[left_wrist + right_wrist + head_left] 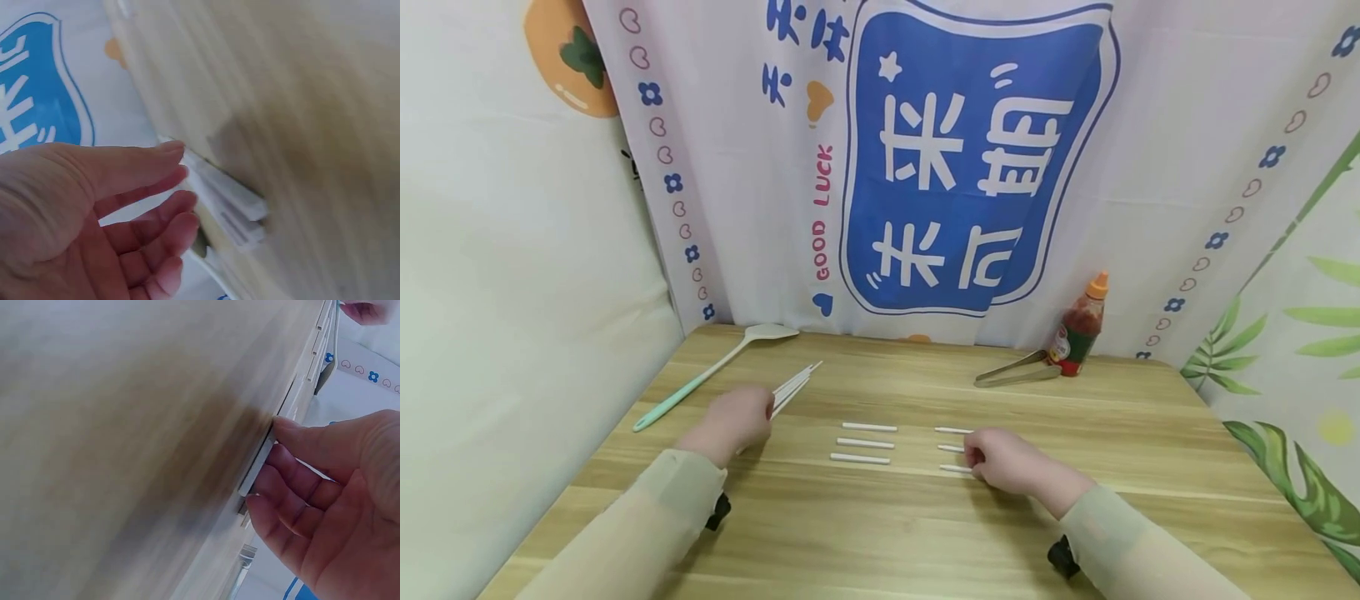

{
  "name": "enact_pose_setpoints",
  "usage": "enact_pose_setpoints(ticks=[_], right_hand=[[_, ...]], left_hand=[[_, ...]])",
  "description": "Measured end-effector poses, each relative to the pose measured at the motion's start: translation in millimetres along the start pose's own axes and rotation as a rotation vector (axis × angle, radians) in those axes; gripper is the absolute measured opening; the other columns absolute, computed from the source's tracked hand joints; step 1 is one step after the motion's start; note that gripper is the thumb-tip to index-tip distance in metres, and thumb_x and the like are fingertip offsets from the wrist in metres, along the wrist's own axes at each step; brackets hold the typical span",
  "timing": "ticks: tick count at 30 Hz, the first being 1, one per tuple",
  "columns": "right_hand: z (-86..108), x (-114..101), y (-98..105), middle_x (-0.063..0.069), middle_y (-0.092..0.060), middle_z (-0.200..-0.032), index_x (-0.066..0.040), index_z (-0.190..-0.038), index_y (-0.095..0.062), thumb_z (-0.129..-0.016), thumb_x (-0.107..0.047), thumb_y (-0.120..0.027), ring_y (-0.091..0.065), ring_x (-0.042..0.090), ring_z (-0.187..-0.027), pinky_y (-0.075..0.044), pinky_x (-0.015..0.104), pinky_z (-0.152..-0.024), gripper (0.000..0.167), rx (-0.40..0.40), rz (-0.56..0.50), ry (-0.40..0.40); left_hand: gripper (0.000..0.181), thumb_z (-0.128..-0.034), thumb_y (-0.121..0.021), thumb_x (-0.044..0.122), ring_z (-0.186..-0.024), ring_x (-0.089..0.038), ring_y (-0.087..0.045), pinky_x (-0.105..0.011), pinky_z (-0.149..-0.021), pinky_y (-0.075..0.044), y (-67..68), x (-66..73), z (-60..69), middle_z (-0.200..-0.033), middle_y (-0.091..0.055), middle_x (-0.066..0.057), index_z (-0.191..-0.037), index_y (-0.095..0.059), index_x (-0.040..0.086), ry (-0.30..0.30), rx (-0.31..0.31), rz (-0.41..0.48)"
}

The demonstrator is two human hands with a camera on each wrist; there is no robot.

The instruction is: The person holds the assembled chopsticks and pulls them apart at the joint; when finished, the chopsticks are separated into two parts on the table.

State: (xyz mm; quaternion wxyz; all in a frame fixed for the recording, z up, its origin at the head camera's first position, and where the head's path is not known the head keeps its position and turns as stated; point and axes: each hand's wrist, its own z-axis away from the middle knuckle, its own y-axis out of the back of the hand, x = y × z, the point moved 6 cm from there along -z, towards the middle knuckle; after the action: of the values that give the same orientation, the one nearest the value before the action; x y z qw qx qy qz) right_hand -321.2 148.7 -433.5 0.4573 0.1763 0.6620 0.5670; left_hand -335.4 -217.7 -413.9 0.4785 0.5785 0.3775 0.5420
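Note a bundle of white sticks (234,194) pinched in the fingers of the left hand (737,423), left of centre in the head frame, and one white stick (256,467) pinched between thumb and fingertips of the right hand (1006,461), right of centre. Judge as light, stiff, probably slippery; take hold lightly at mid-length.

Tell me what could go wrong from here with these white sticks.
The bundle of sticks in the left grip spreads apart at one end, so some might slip free. The right grip covers part of the three sticks on the right, so moving one could nudge its neighbors out of line.
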Motion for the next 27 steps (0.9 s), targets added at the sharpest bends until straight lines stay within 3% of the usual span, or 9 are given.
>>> enact_pose_setpoints(ticks=[14,20,24,27], right_hand=[[-3.2,-2,0,-0.002,-0.050,-0.070,-0.012,-0.077,-0.056,-0.083,0.006,-0.067,-0.047,0.016,-0.065,-0.039,0.034,-0.061,0.022,-0.026,-0.002,-0.023],[-3.4,-2,-3,-0.001,-0.050,-0.069,-0.012,-0.077,-0.056,-0.083,0.006,-0.067,-0.047,0.016,-0.065,-0.039,0.034,-0.061,0.022,-0.033,-0.011,-0.024],[-2.0,-3,-3,-0.001,-0.050,-0.069,-0.011,-0.077,-0.056,-0.084,0.007,-0.067,-0.047,0.016,-0.065,-0.039,0.034,-0.061,0.023,-0.032,-0.009,-0.030],[-0.6,-4,-1,-0.001,-0.049,-0.069,-0.011,-0.078,-0.055,-0.085,0.007,-0.067,-0.047,0.016,-0.065,-0.039,0.034,-0.061,0.022,-0.026,-0.006,-0.026]], left_hand=[[0.010,-0.0805,-0.059,-0.006,-0.063,-0.023,-0.053,-0.036,-0.056,-0.046,-9.8,-8.0,-0.7,-0.073,-0.055,-0.006,-0.085,-0.057,0.003,0.044,-0.062,0.038],[0.006,-0.0851,-0.059,0.001,-0.060,-0.021,-0.053,-0.035,-0.055,-0.045,-11.5,-4.4,-0.8,-0.070,-0.055,-0.006,-0.080,-0.056,0.005,0.016,-0.040,0.145],[0.010,-0.0882,-0.061,0.004,-0.063,-0.020,-0.053,-0.034,-0.056,-0.046,-11.8,10.9,-0.6,-0.073,-0.054,-0.006,-0.081,-0.055,0.005,-0.011,-0.010,0.289],[0.007,-0.0857,-0.062,-0.001,-0.066,-0.019,-0.056,-0.032,-0.058,-0.048,-11.0,35.0,1.5,-0.077,-0.058,-0.007,-0.090,-0.058,0.001,-0.067,-0.031,0.434]])
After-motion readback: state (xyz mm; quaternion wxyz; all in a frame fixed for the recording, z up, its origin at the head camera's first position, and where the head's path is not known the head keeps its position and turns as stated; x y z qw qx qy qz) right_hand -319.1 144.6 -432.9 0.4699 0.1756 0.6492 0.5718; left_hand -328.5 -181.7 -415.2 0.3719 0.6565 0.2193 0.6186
